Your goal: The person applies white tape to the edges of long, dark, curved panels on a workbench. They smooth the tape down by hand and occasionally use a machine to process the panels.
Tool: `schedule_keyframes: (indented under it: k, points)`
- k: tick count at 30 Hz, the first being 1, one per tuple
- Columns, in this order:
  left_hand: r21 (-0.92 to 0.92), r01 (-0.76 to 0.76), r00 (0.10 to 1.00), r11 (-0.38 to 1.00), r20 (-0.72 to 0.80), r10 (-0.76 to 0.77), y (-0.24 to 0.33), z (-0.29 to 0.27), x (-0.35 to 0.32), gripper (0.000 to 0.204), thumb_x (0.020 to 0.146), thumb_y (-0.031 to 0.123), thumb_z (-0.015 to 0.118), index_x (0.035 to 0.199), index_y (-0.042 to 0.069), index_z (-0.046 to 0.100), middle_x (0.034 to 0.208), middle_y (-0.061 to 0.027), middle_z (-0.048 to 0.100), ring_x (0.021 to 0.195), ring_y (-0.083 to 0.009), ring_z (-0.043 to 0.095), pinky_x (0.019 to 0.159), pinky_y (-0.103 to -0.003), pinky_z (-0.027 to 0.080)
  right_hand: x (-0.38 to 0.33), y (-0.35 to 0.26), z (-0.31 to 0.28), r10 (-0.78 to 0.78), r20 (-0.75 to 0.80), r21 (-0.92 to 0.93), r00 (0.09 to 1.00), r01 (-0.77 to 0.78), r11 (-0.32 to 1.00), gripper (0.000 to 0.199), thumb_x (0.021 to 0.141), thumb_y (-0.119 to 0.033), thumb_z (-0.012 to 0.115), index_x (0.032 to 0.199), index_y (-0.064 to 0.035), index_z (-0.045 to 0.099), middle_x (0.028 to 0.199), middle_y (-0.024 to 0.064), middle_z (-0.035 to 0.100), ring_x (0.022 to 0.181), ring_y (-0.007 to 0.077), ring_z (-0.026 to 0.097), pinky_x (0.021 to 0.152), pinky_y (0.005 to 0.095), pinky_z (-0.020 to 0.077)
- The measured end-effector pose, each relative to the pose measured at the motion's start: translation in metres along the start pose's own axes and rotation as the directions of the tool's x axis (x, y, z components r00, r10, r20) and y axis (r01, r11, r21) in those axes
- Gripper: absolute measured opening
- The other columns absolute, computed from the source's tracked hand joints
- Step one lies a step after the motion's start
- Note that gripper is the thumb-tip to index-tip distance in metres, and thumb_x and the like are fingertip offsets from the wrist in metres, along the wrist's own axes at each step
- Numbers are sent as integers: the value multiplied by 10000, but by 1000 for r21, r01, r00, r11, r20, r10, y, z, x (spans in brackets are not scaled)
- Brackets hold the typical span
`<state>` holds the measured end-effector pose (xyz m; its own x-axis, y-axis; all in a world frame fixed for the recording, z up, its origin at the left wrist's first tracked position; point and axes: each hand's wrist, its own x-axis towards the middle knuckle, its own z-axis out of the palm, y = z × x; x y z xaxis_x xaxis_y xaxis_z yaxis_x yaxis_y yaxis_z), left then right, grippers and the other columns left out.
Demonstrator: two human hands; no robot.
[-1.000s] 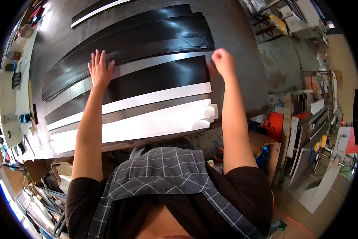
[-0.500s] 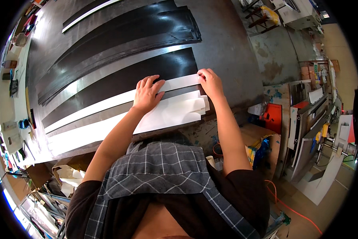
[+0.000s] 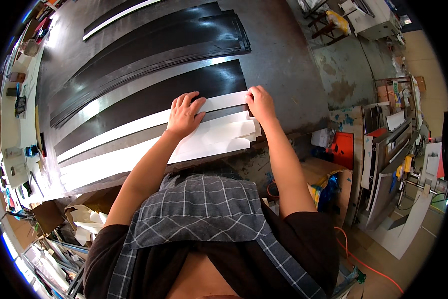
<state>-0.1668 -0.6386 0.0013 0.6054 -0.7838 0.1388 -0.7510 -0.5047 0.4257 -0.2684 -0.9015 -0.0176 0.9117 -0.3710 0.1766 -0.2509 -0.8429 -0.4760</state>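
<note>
A black sheet (image 3: 214,80) lies across the dark table, with a long white strip (image 3: 225,101) along its near edge. My left hand (image 3: 185,117) rests on the strip, its fingers slightly spread over the strip and the sheet's edge. At the strip's right end, my right hand (image 3: 260,103) is closed, thumb and fingers pinching the corner; the fingertips are partly hidden. Nearer to me, several loose white strips (image 3: 216,135) lie overlapping, their right ends curled, just under my left wrist.
A stack of black sheets (image 3: 159,55) lies farther back on the table (image 3: 283,55). Beyond it is another black piece with a white edge (image 3: 119,19). A white side bench (image 3: 27,124) stands at the left. Boards (image 3: 378,174) lean at the right, near an orange cable (image 3: 363,263).
Both hands keep nearly the same places on the strip. The right hand has shifted very slightly left and its fingers are drawn closer together. The view has moved a little.
</note>
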Motion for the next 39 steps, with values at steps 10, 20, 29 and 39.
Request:
schedule_keyframes:
  k: [10, 20, 29, 39]
  points:
    - [19, 15, 1000, 1000, 11, -15, 2, 0, 0, 413, 844, 256, 649, 1235, 174, 546, 1339, -78, 446, 1264, -294, 382, 1065, -440, 295, -4, 3, 6, -32, -37, -16, 999, 31, 999, 100, 801, -100, 638, 872, -78, 571, 823, 96, 577, 791, 314, 586, 691, 417, 484]
    - [31, 17, 1000, 999, 7, -17, 2, -1, -1, 409, 843, 246, 649, 1232, 169, 548, 1339, -78, 447, 1263, -295, 381, 1067, -436, 296, -2, -12, 1, -6, -72, 7, 997, 7, 1000, 112, 809, -112, 652, 864, -79, 562, 839, 99, 574, 799, 319, 585, 696, 421, 484]
    - [-6, -8, 1000, 1000, 15, 9, 3, -3, -1, 416, 831, 230, 657, 1228, 166, 551, 1327, -78, 456, 1255, -292, 392, 1065, -436, 297, -9, -4, 6, -51, -79, -29, 996, 49, 998, 153, 796, -128, 666, 821, -37, 545, 865, 124, 562, 861, 328, 558, 746, 434, 472]
    - [17, -14, 1000, 1000, 18, 13, 2, -2, -1, 415, 839, 233, 647, 1235, 170, 541, 1326, -80, 453, 1258, -290, 387, 1067, -438, 294, -11, -9, 5, -61, -104, 5, 993, 61, 998, 158, 803, -116, 665, 834, -38, 530, 886, 127, 551, 860, 333, 549, 756, 431, 465]
